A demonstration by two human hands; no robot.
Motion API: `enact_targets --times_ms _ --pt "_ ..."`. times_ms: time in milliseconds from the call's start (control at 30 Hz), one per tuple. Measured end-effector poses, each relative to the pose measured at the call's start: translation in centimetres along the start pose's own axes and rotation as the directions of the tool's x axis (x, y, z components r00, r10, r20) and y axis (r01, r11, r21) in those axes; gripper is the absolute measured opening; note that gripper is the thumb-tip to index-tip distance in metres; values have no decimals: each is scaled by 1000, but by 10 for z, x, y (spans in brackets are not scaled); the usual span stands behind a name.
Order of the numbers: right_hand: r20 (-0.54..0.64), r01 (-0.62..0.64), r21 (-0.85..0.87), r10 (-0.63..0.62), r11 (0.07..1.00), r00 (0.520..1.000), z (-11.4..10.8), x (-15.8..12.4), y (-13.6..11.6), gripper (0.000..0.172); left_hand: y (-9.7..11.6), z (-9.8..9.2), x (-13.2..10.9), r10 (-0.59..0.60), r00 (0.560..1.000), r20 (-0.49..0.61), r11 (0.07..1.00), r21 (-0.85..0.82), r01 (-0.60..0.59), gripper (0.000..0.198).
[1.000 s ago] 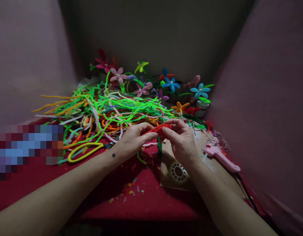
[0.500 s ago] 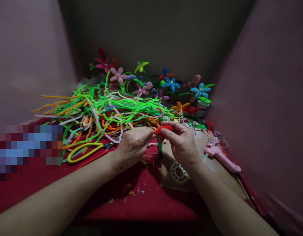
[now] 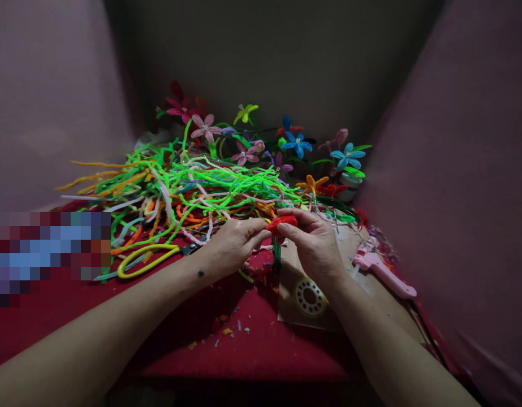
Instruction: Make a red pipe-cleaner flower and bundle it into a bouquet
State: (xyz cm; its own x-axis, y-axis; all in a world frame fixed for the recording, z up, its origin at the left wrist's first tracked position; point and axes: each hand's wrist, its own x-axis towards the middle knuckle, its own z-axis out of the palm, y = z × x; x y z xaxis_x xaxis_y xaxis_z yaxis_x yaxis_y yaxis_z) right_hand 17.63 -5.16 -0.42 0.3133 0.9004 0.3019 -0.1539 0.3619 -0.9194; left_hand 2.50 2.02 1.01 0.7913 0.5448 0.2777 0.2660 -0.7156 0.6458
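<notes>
Between my two hands is a fuzzy red pipe-cleaner piece, bunched up like a small flower or bud. My right hand pinches it between thumb and fingers. My left hand reaches in from the other side, its thumb and fingertips closed on the piece's left end. Dark green stems hang just below the red piece; whether they join it I cannot tell. Yellow-handled scissors lie left of my left hand, their blades partly under the pile.
A tangled heap of pipe cleaners lies behind my hands. Finished pipe-cleaner flowers stand at the back. On the right, a pink glue gun and a tape roll rest on a board. Scraps dot the red cloth.
My left hand has turned at the wrist, and its fingers now stretch more toward the red piece. My right hand keeps its pinch in nearly the same place. The view has shifted slightly.
</notes>
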Motion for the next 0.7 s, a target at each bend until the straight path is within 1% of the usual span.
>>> enact_targets --times_ms 100,167,267,433,500,600,700 --pt "-3 -9 14 9 1000 1000 1 0 -1 23 -1 0 -1 -4 1000 -27 1000 6 4 29" --pt "13 -20 46 19 999 1000 1 0 -3 25 0 0 -1 -1 997 -74 1000 18 2 28" --pt "34 -51 83 48 995 998 2 -1 -5 23 2 2 -2 25 988 -156 998 57 -16 27" --pt "10 -91 51 91 995 996 1 -1 -7 22 1 12 -4 78 967 -241 993 109 -53 21" --pt "10 -105 61 104 993 994 0 -1 -8 21 0 13 -3 63 974 -216 996 71 -48 21" --pt "20 -92 57 91 994 996 -2 0 -8 19 0 9 -2 -13 997 -80 996 -92 5 27" --pt "36 -82 49 81 995 996 -3 2 -9 18 3 1 0 -94 995 45 956 -277 102 33"
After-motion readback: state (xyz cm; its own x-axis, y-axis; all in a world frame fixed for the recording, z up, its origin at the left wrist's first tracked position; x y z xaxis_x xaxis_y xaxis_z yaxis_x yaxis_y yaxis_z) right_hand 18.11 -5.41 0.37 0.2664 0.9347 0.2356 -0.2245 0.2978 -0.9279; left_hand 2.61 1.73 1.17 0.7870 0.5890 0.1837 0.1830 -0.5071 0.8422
